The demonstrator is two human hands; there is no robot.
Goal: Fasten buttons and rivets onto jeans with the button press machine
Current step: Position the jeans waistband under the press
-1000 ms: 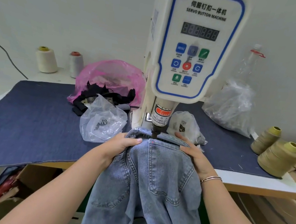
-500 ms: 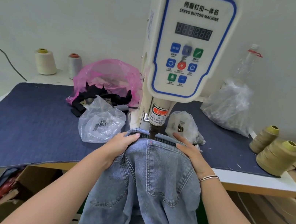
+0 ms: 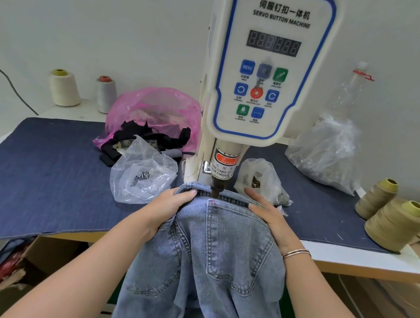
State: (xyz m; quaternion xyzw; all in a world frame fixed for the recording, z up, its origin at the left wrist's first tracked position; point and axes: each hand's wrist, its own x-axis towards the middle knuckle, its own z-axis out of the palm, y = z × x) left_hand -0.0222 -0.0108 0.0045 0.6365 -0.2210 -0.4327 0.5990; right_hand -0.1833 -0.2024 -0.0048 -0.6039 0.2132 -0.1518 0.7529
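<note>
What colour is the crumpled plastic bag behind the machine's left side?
Translucent pink plastic bag, clearest in the head view.

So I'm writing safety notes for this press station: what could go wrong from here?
1. The left hand and right hand hold the jeans on either side of the punch, so a fingertip could be pinched.
2. The red laser dot sits at the pocket corner; if the denim slips, the rivet may land off the mark.

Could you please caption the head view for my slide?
Both hands, left hand and right hand, hold a jeans waistband under the servo button machine punch.
</note>
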